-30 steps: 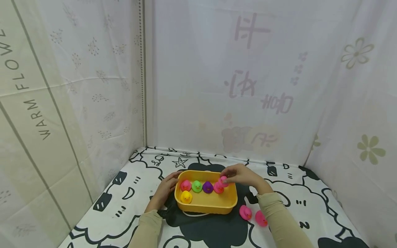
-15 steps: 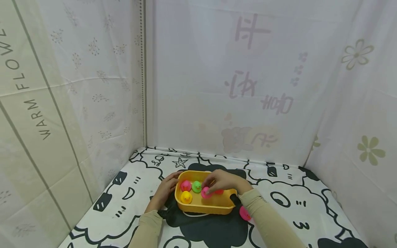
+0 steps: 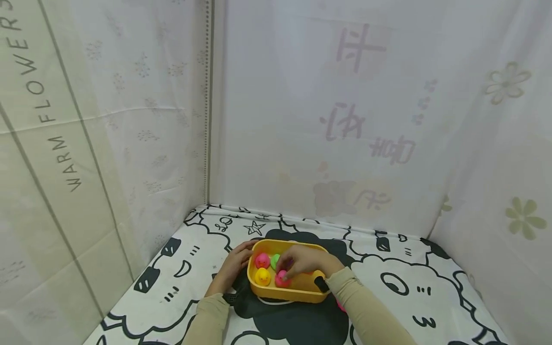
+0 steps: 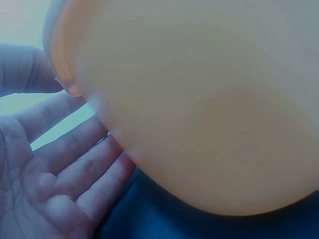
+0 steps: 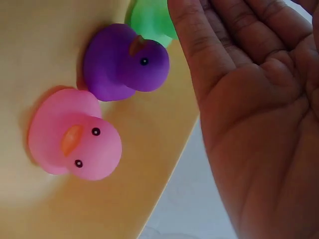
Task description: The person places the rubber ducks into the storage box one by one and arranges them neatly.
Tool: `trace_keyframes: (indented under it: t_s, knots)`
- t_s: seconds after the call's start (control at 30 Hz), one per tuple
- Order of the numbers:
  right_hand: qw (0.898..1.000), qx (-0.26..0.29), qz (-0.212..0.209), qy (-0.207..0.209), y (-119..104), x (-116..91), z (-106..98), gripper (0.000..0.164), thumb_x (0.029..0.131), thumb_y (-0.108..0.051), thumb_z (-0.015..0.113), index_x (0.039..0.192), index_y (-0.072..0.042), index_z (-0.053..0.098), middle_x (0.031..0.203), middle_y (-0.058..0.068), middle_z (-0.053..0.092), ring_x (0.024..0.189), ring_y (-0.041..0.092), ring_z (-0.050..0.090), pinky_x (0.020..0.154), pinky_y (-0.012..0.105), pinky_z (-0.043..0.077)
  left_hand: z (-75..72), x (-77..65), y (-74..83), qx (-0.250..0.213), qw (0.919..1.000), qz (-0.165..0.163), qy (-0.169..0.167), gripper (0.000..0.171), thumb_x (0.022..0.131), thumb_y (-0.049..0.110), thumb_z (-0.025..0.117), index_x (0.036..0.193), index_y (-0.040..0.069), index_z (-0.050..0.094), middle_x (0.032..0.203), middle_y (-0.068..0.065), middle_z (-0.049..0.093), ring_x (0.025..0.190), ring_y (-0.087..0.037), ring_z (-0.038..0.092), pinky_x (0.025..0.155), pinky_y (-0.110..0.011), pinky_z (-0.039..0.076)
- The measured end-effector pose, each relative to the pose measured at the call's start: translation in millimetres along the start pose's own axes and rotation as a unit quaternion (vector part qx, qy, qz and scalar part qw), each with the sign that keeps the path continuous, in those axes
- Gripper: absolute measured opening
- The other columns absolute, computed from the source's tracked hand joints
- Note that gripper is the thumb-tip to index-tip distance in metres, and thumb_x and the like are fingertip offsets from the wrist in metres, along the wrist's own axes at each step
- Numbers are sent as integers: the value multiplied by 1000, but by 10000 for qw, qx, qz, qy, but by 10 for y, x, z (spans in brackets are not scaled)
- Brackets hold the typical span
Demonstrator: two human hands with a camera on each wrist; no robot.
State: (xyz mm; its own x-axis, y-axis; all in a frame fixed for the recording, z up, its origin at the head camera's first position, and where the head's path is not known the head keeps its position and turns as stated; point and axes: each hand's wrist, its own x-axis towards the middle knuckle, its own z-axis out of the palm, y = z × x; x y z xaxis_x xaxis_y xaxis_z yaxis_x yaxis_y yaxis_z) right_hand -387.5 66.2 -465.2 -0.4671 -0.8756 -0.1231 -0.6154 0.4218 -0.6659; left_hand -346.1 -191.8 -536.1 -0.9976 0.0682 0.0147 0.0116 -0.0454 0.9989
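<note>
A yellow plastic basin [image 3: 302,294] holds several small rubber ducks. Inside it, my right hand [image 3: 304,259] pinches a pink rubber duck [image 3: 282,279] low, right of the yellow duck [image 3: 262,276]. Another pink duck [image 3: 262,260] sits behind the yellow one, with the green duck [image 3: 275,261] partly hidden by my fingers. In the right wrist view, a purple duck [image 5: 117,62] and a further pink duck [image 5: 75,134] sit beside my palm; the pinched duck is out of sight there. My left hand [image 3: 235,265] touches the basin's left outer wall with extended fingers [image 4: 75,144].
Under the basin lies a white cloth [image 3: 194,282] with black cartoon drawings. Part of a pink duck [image 3: 340,305] shows outside the basin, beside my right sleeve [image 3: 362,306]. Pale printed curtains [image 3: 280,120] stand behind and at both sides.
My right hand has carried the pink duck from the basin's right end leftward, then lower and nearer the yellow duck. My left hand stays at the basin's left side. The head view has shifted slightly.
</note>
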Motion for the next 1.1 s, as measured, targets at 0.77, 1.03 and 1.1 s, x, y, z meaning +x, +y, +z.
trace_keyframes:
  t_s: [0.77,1.03,1.1]
  knots:
    - [9995,-322,-33,-67,-115,125,48,21,87,-7,77,107,-8,74,97,-7,70,88,4,64,82,18,54,24,-10,0,-59,10000,2,52,41,100,23,54,140,14,59,142,-10,56,122,-26,59,108,-39,45]
    - [9993,-188,174,287,-124,7,-48,26,90,-20,74,114,-10,73,104,-8,70,92,7,66,76,23,57,10,20,-28,-50,10000,-11,27,43,98,26,57,139,13,59,139,-10,58,121,-26,59,107,-40,46]
    - [9990,-199,191,361,-118,-27,-61,24,92,-23,73,113,-12,73,104,-10,69,93,5,65,77,23,57,15,23,-29,-52,10000,-40,32,43,98,27,57,139,13,59,139,-10,58,121,-26,59,107,-40,46]
